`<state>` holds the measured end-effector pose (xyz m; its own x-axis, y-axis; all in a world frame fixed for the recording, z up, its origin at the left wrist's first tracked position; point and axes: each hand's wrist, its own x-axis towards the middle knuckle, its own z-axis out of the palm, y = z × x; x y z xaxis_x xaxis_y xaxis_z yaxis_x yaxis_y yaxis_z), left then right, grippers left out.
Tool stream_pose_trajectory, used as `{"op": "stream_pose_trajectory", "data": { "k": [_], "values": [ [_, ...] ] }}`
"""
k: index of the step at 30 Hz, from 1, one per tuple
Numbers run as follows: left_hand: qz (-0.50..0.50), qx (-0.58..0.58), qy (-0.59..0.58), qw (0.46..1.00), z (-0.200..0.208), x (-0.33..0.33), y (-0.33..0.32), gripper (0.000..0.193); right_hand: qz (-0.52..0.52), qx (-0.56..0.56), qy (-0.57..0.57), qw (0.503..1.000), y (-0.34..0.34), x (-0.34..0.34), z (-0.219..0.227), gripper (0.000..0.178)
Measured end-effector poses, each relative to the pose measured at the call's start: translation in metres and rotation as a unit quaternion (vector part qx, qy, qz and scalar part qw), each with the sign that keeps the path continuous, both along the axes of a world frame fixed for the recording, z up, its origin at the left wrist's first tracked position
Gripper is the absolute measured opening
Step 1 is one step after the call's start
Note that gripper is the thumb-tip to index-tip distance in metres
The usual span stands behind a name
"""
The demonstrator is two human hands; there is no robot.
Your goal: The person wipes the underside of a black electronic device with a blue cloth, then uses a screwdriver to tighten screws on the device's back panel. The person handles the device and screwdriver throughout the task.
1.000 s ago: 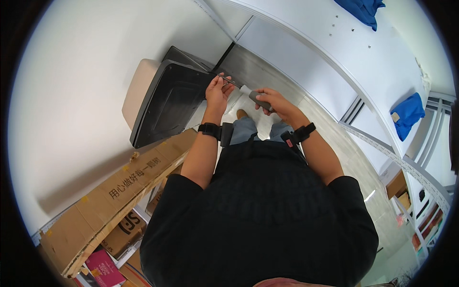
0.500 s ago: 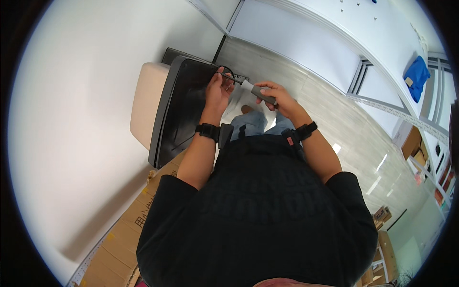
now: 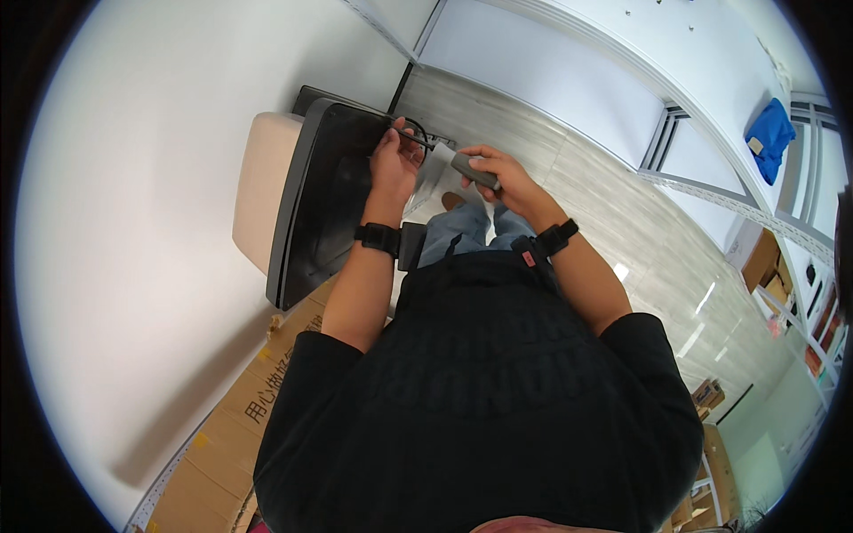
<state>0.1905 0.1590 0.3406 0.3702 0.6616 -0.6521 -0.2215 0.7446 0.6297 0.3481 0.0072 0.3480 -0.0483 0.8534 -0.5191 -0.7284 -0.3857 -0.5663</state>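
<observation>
Your right hand (image 3: pixel 494 173) was closed around the grey handle of the screwdriver (image 3: pixel 475 171), which was held in the air above the floor (image 3: pixel 591 200), its shaft slanting up and left toward the edge of the black panel (image 3: pixel 333 191). Your left hand (image 3: pixel 394 164) was at that edge, thumb and fingers curled in about the far end of the shaft. They covered the tip, so you could not tell whether they were pinching the shaft or some small part beside it. A dark loop (image 3: pixel 425 133) curved just behind those fingers, crowding the same spot.

The panel stood tilted at your left, backed by a beige pad (image 3: pixel 262 182) on the side toward the white wall (image 3: pixel 133 231). Your left hand and forearm passed in front of the panel's near edge and hid part of it. Below its lower corner lay a long cardboard box (image 3: pixel 209 453), partly hidden by your black shirt (image 3: pixel 480 400). Straight under the tool were your jeans (image 3: pixel 458 229) and one brown shoe (image 3: pixel 451 201).

Dark straps circled both wrists, each with a small block on its inner side. Well apart, on your right, a blue cloth (image 3: pixel 770 147) lay on the white shelf (image 3: pixel 711 67), with a few tiny pieces scattered farther along it. A brown carton (image 3: pixel 762 264) sat beyond the metal frame.
</observation>
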Motion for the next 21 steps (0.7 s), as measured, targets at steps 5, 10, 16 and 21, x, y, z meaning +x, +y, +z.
{"op": "stream_pose_trajectory", "data": {
  "k": [5, 10, 16, 21],
  "values": [
    [0.015, 0.001, 0.01, 1.0, 0.001, 0.001, -0.001, 0.029, 0.008, -0.01, 0.015, 1.0, 0.001, 0.002, -0.004, 0.034],
    [0.02, 0.001, 0.011, 1.0, -0.001, 0.003, 0.001, 0.029, 0.007, 0.002, 0.027, 1.0, 0.0, 0.004, -0.004, 0.033],
    [0.04, 0.002, 0.013, 0.999, -0.006, 0.002, 0.001, 0.027, 0.021, 0.0, 0.048, 0.999, 0.001, 0.007, 0.0, 0.033],
    [0.041, 0.001, 0.005, 0.999, -0.008, 0.001, 0.001, 0.025, 0.023, 0.004, 0.059, 0.998, 0.003, 0.007, -0.004, 0.032]
  ]
}}
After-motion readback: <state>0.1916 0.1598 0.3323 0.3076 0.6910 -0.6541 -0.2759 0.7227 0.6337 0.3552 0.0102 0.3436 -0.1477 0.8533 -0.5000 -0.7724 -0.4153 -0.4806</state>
